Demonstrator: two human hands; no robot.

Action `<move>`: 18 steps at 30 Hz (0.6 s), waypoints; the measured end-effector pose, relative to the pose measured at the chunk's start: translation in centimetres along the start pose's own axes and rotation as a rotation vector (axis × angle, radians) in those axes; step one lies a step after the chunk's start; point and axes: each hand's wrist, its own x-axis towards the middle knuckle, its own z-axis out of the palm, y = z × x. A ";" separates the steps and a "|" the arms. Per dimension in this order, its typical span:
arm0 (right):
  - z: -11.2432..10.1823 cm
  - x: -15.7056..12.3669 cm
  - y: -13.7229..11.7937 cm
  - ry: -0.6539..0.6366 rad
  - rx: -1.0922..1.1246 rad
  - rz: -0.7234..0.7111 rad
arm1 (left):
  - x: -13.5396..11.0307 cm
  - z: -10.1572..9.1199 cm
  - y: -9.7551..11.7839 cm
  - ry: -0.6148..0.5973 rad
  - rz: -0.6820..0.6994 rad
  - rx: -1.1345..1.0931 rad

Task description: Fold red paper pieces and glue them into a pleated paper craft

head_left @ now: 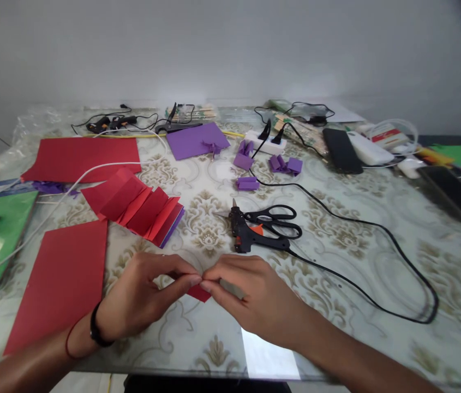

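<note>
My left hand [148, 292] and my right hand [250, 286] meet near the front middle of the table, thumbs and forefingers pinched together. A small piece of red paper [201, 293] shows just below their fingertips; most of it is hidden behind the fingers. Ahead and to the left lies a stack of folded red paper strips [144, 213], with a purple edge at its right end. A black glue gun [250, 232] rests in front of my right hand, its nozzle facing away from me. Black-handled scissors [281, 219] lie against it, the blades partly hidden.
Red sheets [64, 273] and a green pack [5, 234] occupy the left side. Folded purple pieces [247, 183] and a purple sheet [191, 143] lie farther back. The glue gun's black cord [385, 229] loops right from the white power strip [269, 143]. Phones [341, 151] rest at the right.
</note>
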 end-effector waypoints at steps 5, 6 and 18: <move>-0.3 0.2 -0.3 -0.034 0.098 0.203 | -0.2 -0.1 -0.2 0.083 0.020 0.005; -0.4 0.1 -0.2 -0.033 0.085 0.218 | -0.2 -0.1 -0.3 0.079 0.006 0.001; -1.2 0.4 -0.6 -0.059 0.296 0.395 | 0.3 -0.5 -0.9 -0.024 -0.103 -0.115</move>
